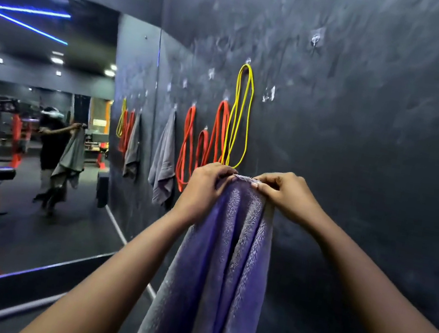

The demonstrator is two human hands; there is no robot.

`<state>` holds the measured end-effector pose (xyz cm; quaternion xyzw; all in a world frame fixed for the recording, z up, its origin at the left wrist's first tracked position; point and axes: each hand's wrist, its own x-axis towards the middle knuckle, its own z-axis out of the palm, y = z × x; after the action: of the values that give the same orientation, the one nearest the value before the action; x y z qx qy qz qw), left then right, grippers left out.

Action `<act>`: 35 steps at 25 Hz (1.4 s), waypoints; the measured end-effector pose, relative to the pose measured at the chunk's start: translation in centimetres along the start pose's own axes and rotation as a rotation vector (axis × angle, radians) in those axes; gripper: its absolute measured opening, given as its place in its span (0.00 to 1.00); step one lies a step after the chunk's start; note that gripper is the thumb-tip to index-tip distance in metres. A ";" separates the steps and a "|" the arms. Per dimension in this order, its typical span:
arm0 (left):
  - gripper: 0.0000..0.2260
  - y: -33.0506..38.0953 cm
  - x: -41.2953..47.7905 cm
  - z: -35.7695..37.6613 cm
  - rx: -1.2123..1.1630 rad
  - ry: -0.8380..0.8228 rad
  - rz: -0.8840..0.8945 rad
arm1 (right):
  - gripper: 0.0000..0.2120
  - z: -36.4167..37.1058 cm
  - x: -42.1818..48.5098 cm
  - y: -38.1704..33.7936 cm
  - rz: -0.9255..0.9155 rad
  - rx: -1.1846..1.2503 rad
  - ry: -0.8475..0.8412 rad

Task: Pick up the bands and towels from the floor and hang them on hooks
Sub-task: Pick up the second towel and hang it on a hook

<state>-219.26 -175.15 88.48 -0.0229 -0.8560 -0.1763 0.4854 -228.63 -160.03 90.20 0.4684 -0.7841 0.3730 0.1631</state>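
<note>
Both hands (241,187) pinch a fluffy purple towel's (220,269) top edge.

Head-worn view, facing forward, close to dark wall (360,161)

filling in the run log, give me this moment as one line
stage: hanging towel | left hand: gripping purple towel top edge | right hand: same edge | wall: yellow band, orange bands, grey towel hung | empty hook upper right

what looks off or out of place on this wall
Nothing is damaged or spilled. One towel is not hung yet: the left hand and right hand pinch its top edge, while an empty hook sits higher up.
</note>
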 end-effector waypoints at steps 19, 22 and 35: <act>0.09 -16.2 45.1 19.5 -0.584 0.224 0.465 | 0.10 -10.4 38.4 13.0 0.117 -0.635 0.617; 0.15 -15.0 48.9 21.6 -0.597 0.313 0.543 | 0.08 -12.8 42.0 14.9 -0.001 -0.651 0.822; 0.08 -9.5 60.5 21.6 -0.797 0.541 0.456 | 0.07 -19.8 49.3 13.8 -0.213 -0.901 1.154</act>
<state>-271.01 -185.04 126.54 -0.3447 -0.5402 -0.3776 0.6684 -267.36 -171.74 127.29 0.1587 -0.6010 0.1841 0.7614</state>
